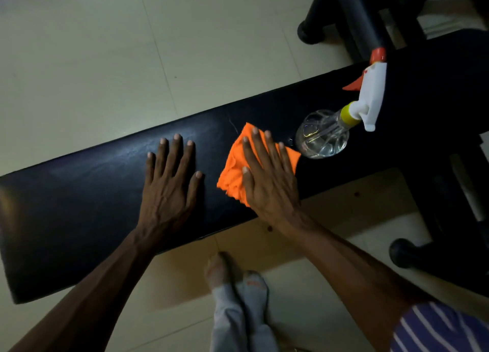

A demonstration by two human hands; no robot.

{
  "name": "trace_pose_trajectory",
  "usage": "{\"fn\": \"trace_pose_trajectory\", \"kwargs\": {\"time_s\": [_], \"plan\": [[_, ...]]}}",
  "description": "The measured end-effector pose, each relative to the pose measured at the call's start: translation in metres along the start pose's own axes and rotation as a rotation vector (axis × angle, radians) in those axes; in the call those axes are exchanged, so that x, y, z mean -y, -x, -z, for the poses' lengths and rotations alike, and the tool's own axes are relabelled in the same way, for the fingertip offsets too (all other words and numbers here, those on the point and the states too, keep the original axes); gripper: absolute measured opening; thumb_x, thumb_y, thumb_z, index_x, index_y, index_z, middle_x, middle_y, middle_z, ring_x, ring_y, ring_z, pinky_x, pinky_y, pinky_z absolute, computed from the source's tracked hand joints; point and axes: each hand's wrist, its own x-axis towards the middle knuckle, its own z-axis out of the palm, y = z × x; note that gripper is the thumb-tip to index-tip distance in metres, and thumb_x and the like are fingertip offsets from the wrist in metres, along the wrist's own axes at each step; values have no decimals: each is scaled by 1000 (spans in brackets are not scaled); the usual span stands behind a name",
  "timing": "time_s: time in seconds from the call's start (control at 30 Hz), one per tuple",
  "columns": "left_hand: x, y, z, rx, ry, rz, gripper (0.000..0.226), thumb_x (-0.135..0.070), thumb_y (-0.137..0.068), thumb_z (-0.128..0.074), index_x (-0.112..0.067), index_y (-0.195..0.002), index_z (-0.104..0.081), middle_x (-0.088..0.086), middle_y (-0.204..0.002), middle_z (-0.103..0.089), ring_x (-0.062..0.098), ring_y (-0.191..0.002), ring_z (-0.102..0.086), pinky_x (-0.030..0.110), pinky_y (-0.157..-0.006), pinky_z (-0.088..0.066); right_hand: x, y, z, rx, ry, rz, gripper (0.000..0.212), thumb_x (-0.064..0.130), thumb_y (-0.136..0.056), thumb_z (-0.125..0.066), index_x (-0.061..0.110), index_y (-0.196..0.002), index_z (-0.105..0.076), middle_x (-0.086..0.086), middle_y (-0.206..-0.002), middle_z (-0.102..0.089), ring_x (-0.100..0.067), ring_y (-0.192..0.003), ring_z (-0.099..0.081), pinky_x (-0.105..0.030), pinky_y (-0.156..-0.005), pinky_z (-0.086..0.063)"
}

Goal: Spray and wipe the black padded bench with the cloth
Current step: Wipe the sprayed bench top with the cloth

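Observation:
The black padded bench (79, 206) runs diagonally from lower left to upper right. My right hand (267, 177) lies flat on a crumpled orange cloth (232, 171) in the middle of the pad, pressing it down with fingers spread. My left hand (169, 182) rests flat and empty on the bare pad just left of the cloth. A clear spray bottle (322, 134) with a white head and orange trigger lies on its side on the pad, just right of the cloth and apart from both hands.
The bench's black metal frame and rubber-capped feet (402, 251) stand at the right and at the upper right (352, 13). Pale tiled floor (92, 60) surrounds the bench. My own legs and feet (238, 285) are below the bench's near edge.

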Motion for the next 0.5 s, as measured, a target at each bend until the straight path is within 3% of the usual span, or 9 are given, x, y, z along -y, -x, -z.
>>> {"fn": "trace_pose_trajectory", "kwargs": {"time_s": [0.1, 0.23, 0.3, 0.43, 0.5], "plan": [[3, -4, 2, 10, 18, 11, 65, -50, -110, -25, -27, -169, -9, 3, -178, 0, 24, -165, 7, 54, -133, -4, -11, -49, -8, -7, 64, -35, 59, 34, -112, -28, 17, -168, -20, -6, -178, -12, -28, -166, -9, -51, -133, -11], [7, -6, 6, 32, -7, -3, 66, -48, -110, -26, -25, -169, -10, 6, -178, -1, 27, -165, 5, 55, -132, -5, 9, -98, -11, -46, 46, -260, 61, 34, -110, -26, 19, -169, -18, -6, -178, -9, -30, -166, -5, -52, -134, -7], [10, -7, 9, 40, 7, 1, 65, -48, -110, -27, -24, -169, -11, 6, -178, -1, 27, -165, 5, 55, -133, -5, 27, -78, -18, -23, 29, -188, 59, 33, -112, -25, 19, -169, -18, -8, -178, -9, -32, -166, -4, -53, -133, -6], [13, -8, 14, 53, 25, -9, 65, -48, -110, -26, -22, -169, -13, 6, -178, -2, 28, -165, 4, 55, -132, -5, 6, -29, -18, 74, 97, 183, 58, 33, -112, -29, 18, -168, -22, -8, -178, -12, -30, -166, -7, -52, -133, -12], [14, -8, 15, 60, 25, -11, 65, -48, -110, -26, -24, -169, -11, 5, -178, -1, 27, -165, 6, 55, -133, -4, -11, -36, -14, 49, 87, 144, 58, 34, -113, -31, 19, -168, -23, -6, -178, -14, -28, -166, -9, -51, -133, -14]]}}
